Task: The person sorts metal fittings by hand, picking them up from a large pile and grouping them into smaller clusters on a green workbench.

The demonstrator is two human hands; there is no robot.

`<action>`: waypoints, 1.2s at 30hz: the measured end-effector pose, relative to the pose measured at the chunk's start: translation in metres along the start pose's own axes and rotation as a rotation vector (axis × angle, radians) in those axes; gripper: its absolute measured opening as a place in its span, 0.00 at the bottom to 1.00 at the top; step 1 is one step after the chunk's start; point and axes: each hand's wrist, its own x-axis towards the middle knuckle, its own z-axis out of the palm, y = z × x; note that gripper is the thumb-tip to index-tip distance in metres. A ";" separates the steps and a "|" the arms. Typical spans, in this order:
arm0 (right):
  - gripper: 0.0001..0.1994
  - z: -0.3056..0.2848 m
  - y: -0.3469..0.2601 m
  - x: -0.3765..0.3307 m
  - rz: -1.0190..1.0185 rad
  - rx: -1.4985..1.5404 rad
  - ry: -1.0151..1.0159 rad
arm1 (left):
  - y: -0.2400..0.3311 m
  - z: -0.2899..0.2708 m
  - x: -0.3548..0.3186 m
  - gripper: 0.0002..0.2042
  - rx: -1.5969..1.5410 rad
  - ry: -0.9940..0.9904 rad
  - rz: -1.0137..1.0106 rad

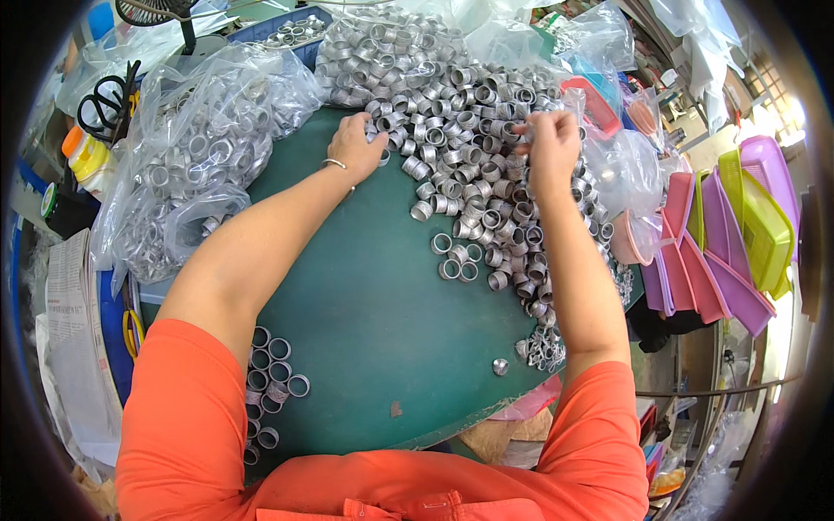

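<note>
A big heap of short grey metal rings [473, 130] spreads over the green tabletop [347, 321]. At the heap's left edge, my left hand [352, 143] is closed, fingers curled round a metal ring [372, 133]; another ring sits right under the fingers. My right hand [553, 152] is over the heap's right side, its fingers bent and drawn together; what they hold, if anything, is hidden. A small group of rings standing on end [455, 258] lies just below the heap. More rings [271, 373] stand in close rows by my left upper arm.
Clear plastic bags [200, 148] full of rings bulge on the left, near black-handled scissors [109, 108] and a yellow bottle [85, 154]. Small metal parts [546, 347] lie by my right forearm. Coloured plastic baskets [764, 208] are stacked at right. A blue tray [239, 36] stands behind.
</note>
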 end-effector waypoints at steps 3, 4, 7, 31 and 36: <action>0.10 0.000 -0.006 0.030 -0.273 -0.766 -0.069 | 0.014 0.011 -0.009 0.27 0.107 0.034 -0.021; 0.13 0.004 -0.013 0.030 -0.237 -0.985 -0.203 | 0.016 0.013 -0.009 0.27 0.154 0.055 -0.027; 0.12 0.004 0.007 0.032 -0.355 -1.181 -0.243 | 0.014 0.014 -0.007 0.28 0.133 0.079 -0.025; 0.06 -0.017 -0.050 -0.071 0.262 -0.187 -0.546 | 0.142 -0.065 -0.103 0.30 -0.527 -0.199 0.308; 0.06 -0.045 -0.060 -0.164 0.316 0.112 -0.621 | 0.155 -0.080 -0.163 0.20 -0.732 -0.517 0.113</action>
